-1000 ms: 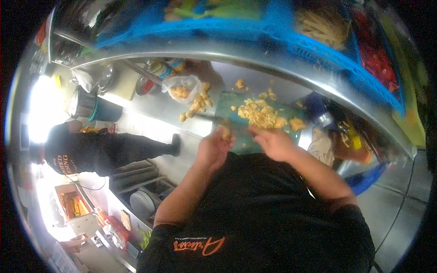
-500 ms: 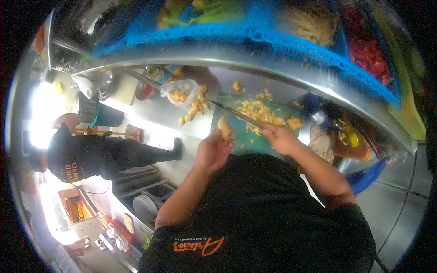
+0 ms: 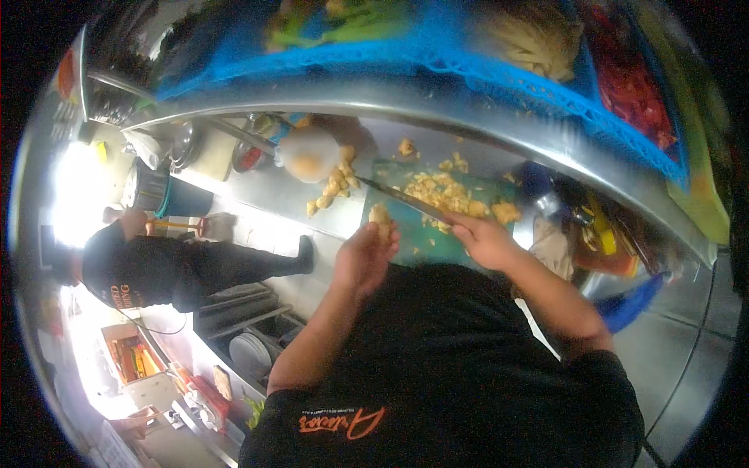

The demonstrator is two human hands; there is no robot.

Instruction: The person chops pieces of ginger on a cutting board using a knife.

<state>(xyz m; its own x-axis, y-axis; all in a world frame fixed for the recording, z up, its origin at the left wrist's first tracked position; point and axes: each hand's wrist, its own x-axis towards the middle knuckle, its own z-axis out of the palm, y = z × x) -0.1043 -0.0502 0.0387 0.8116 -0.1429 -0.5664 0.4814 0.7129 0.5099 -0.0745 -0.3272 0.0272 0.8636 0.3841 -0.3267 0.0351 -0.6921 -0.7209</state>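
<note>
Near the board's left edge, my left hand [image 3: 363, 259] is closed around a pale, knobby ginger root [image 3: 380, 218], partly hidden by the fingers. My right hand [image 3: 490, 245] grips a long knife [image 3: 407, 200] by its handle, the blade pointing up and left, apart from the root. Below the blade lies a green cutting board [image 3: 441, 248] with a heap of cut ginger pieces [image 3: 438, 189] and a larger chunk [image 3: 505, 212] at its right. More whole ginger [image 3: 335, 187] lies left of the board, beside a clear plastic bag [image 3: 306, 148] with ginger inside.
Above the counter, a metal shelf [image 3: 390, 111] carries blue baskets [image 3: 499, 76] of vegetables. Bottles and utensils [image 3: 597, 226] stand to the right. On the left, a person in black [image 3: 148, 265] holds a long-handled tool near a dark bin [image 3: 187, 195].
The ginger root has turned and sits lower in my left hand. My right hand and the knife have barely moved. The person on the left has shifted the long-handled tool.
</note>
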